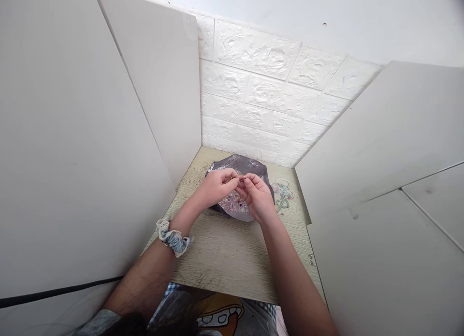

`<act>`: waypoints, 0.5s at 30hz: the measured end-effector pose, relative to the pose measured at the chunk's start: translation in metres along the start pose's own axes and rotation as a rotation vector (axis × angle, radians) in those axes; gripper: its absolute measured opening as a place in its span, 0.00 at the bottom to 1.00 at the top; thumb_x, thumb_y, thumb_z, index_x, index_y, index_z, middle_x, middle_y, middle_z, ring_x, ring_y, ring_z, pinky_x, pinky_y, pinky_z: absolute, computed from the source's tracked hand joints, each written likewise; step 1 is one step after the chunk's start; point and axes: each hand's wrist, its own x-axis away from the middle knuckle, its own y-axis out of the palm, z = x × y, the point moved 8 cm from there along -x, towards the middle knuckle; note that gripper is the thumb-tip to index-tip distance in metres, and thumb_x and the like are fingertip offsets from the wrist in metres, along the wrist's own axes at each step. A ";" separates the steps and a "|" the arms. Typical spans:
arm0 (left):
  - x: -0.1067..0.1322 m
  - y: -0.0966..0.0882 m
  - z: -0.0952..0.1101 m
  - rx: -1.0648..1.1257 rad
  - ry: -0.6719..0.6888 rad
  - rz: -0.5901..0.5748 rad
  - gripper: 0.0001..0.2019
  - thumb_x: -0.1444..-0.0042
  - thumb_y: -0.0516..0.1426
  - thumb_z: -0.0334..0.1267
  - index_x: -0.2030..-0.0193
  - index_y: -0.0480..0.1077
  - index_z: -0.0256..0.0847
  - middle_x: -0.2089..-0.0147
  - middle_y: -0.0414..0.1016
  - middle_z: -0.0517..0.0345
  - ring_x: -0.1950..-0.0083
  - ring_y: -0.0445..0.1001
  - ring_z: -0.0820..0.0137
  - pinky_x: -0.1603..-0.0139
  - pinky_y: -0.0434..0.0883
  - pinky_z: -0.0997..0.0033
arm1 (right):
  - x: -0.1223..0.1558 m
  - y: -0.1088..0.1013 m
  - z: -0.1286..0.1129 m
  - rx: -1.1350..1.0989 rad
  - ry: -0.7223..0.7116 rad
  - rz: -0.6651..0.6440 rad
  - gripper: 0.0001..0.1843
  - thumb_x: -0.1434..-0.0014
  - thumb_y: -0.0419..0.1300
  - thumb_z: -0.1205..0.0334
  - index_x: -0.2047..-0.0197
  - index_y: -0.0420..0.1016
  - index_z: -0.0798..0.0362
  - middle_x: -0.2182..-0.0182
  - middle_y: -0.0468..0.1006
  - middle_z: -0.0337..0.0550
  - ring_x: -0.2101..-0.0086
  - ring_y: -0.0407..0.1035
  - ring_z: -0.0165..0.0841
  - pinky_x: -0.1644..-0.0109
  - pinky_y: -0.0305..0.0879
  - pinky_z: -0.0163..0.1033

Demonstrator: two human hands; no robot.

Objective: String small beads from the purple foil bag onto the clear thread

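Observation:
My left hand (220, 185) and my right hand (258, 197) meet above a dark bag (250, 163) that lies spread open on the table. Both hands pinch with thumb and fingers, their tips almost touching. Whatever is between the fingertips is too small to make out. Under the hands, many small beads (232, 206) in pink, white and red show inside the bag. A blue and white scrunchie (174, 239) sits around my left wrist.
Strings of clear and greenish beads (284, 193) lie right of the bag. Small bits (311, 259) rest near the right edge of the wooden table (232, 258). White panels stand on both sides, and a white brick-patterned wall (253, 99) closes the back.

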 end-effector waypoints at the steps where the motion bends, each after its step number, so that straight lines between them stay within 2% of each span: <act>1: 0.000 -0.001 0.000 -0.001 0.004 0.010 0.11 0.50 0.48 0.40 0.73 0.67 0.37 0.77 0.61 0.61 0.75 0.57 0.76 0.76 0.55 0.78 | 0.000 -0.001 0.000 0.009 -0.005 0.005 0.10 0.54 0.60 0.58 0.70 0.64 0.52 0.69 0.72 0.37 0.67 0.69 0.25 0.58 0.68 0.35; 9: 0.001 -0.003 0.001 -0.003 0.004 0.032 0.11 0.50 0.48 0.39 0.72 0.67 0.37 0.77 0.60 0.63 0.76 0.56 0.77 0.77 0.54 0.78 | 0.000 -0.003 -0.006 0.114 -0.123 0.020 0.09 0.51 0.57 0.58 0.69 0.62 0.52 0.65 0.73 0.39 0.65 0.70 0.27 0.57 0.67 0.38; 15: 0.001 -0.003 0.002 -0.011 0.008 0.033 0.11 0.50 0.49 0.40 0.73 0.67 0.37 0.78 0.60 0.63 0.76 0.56 0.78 0.77 0.54 0.78 | -0.001 -0.003 -0.004 0.061 -0.100 0.032 0.10 0.52 0.58 0.58 0.69 0.62 0.52 0.66 0.73 0.37 0.66 0.69 0.26 0.57 0.68 0.38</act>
